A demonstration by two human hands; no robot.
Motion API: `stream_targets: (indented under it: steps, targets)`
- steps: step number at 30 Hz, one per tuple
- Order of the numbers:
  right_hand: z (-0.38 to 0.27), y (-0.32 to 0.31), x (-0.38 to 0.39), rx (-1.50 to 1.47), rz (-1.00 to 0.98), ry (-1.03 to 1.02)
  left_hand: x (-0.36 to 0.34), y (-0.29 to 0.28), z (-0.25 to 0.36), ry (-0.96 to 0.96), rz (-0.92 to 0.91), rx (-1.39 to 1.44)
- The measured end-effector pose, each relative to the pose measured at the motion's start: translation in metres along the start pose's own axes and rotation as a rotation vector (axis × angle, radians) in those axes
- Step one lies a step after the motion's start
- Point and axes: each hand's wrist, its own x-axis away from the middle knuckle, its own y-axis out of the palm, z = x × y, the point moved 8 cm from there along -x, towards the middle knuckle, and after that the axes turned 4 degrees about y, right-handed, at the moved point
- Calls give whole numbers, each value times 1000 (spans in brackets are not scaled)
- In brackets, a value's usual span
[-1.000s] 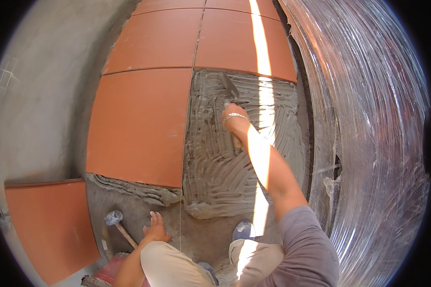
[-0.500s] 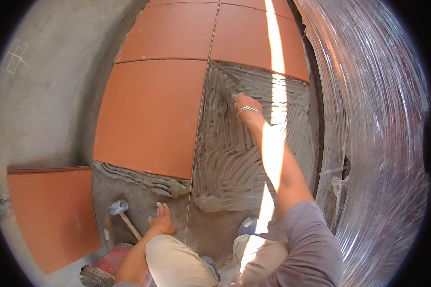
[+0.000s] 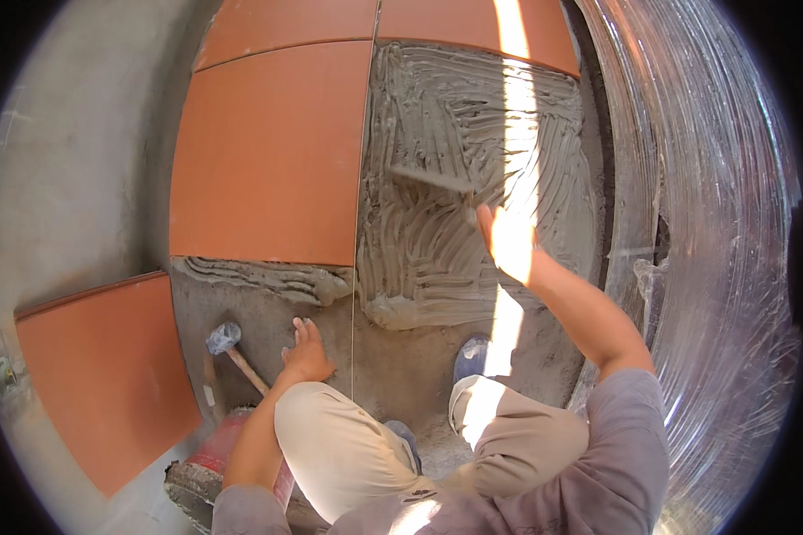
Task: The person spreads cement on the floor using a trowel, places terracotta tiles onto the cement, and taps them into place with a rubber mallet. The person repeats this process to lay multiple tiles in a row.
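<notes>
My right hand [image 3: 510, 239] grips a trowel [image 3: 433, 178], its blade held over a bed of wet grey mortar [image 3: 419, 267]. Curved ridges run across that mortar. Bright sunlight falls on the hand and washes out part of it. To the left of the bed lies a large orange tile [image 3: 268, 160], with mortar squeezed out along its near edge. My left hand [image 3: 307, 352] hangs by my left knee with its fingers stretched out and nothing in them. Between the tile and the mortar runs a taut string [image 3: 353, 330].
A mallet [image 3: 225, 338] stands at the left, beside a red mortar-crusted bucket [image 3: 210, 459]. Orange tiles [image 3: 107, 374] lean against the grey wall [image 3: 71, 178]. Clear plastic wrap [image 3: 705, 223] covers something along the right side. More laid tiles [image 3: 285, 22] stretch to the far end.
My right hand has drawn the trowel back from the mortar's far left corner toward me. The view has tilted farther down and nearer. My left hand stays by the knee.
</notes>
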Motion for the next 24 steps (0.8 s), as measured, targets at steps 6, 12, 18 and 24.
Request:
stream_targets:
  steps: [6, 12, 18, 24]
  targets:
    - [0, 8, 23, -406, -53, 204, -5, -2, -2, 8, 65, -8]
    - [-18, 24, 31, -239, -107, 41, -8, 3, -3, 46, 58, -28]
    - [-60, 68, 99, -490, -460, 126, -14, 5, -4, 37, 78, -53]
    - [-83, 69, 159, -601, -552, 122, -22, 11, -5, 20, 71, -34]
